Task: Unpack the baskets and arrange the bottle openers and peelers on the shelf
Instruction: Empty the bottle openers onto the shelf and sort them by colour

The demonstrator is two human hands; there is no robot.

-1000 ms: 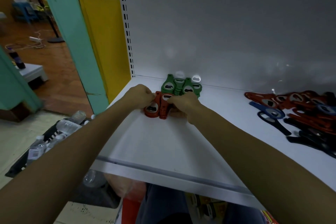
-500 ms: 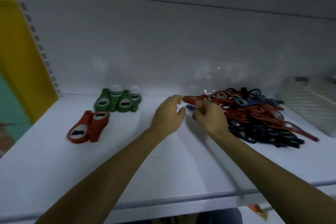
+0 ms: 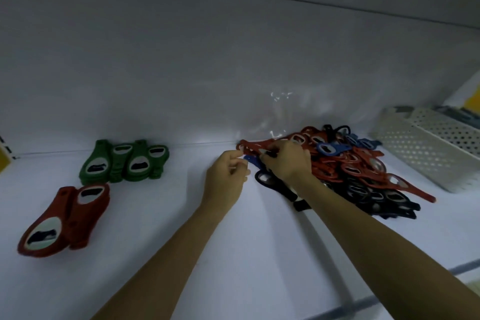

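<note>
- The white shelf (image 3: 233, 254) carries everything, with bare room between the sorted groups on the left and the unsorted heap on the right.
- A white perforated basket (image 3: 426, 148) sits at the far right by the back wall. It seems to be pushed aside so the heap can be worked.
- The mixed pile of bottle openers (image 3: 363, 171), red, blue and black, lies tangled just beside the basket.
- The green openers (image 3: 124, 162) stand in a tidy overlapping row at the back left, apparently grouped by colour.
- Two wide red openers (image 3: 65, 218) lie side by side in front of them, likely the start of a red group.
- The right hand (image 3: 288, 161) curls its fingers over the pile's left edge and grips the long red opener (image 3: 253, 147), probably to draw it free.
- The left hand (image 3: 226, 179) is loosely curled, its fingertips just beside that opener's ring end. I cannot tell whether it pinches the opener.
</note>
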